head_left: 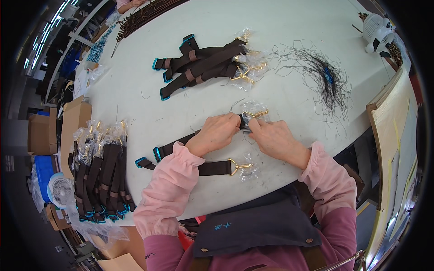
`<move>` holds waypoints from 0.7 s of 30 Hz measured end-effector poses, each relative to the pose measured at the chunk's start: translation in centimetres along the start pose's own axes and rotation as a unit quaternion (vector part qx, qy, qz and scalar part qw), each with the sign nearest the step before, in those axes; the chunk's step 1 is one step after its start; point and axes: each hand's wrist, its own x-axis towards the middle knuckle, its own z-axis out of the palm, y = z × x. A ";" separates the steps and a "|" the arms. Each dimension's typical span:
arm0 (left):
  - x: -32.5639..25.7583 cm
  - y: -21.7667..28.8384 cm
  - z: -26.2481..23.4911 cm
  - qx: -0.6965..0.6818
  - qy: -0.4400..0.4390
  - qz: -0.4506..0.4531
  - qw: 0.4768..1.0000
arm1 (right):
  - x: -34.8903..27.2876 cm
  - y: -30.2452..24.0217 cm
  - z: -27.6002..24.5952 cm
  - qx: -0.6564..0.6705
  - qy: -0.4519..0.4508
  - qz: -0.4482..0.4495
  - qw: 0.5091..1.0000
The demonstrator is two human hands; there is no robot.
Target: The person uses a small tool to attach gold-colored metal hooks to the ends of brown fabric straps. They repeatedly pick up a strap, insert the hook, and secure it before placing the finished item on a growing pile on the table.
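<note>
Both hands meet over the near middle of the table on a dark brown webbing strap (242, 122). Its gold snap hook (255, 114), wrapped in clear plastic, points away to the right. My left hand (214, 134) is closed on the strap just beside the hook end. My right hand (276, 139) pinches at the same end, thumb and fingers together near the plastic; exactly what it grips is partly hidden. A second brown strap (215, 168) with a gold hook lies just below my hands, crossing under my left sleeve. Blue buckles (158, 154) show at the left.
A pile of similar straps (203, 67) lies farther back. More straps (106, 171) hang over the table's left edge. Loose black threads (323, 74) are heaped at the right, near a white fan (379, 32). A board (393, 149) stands along the right edge.
</note>
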 end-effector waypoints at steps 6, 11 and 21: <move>0.4 0.2 -0.1 0.000 -0.016 -0.017 1.000 | 0.0 0.2 0.7 -0.008 0.010 -0.005 1.000; 0.6 0.4 -0.2 -0.007 -0.015 -0.003 1.000 | -0.1 0.2 1.2 -0.025 0.012 -0.018 0.999; -2.5 0.3 -1.1 0.102 0.094 0.024 0.990 | 0.4 2.9 -1.5 0.013 0.026 0.048 0.998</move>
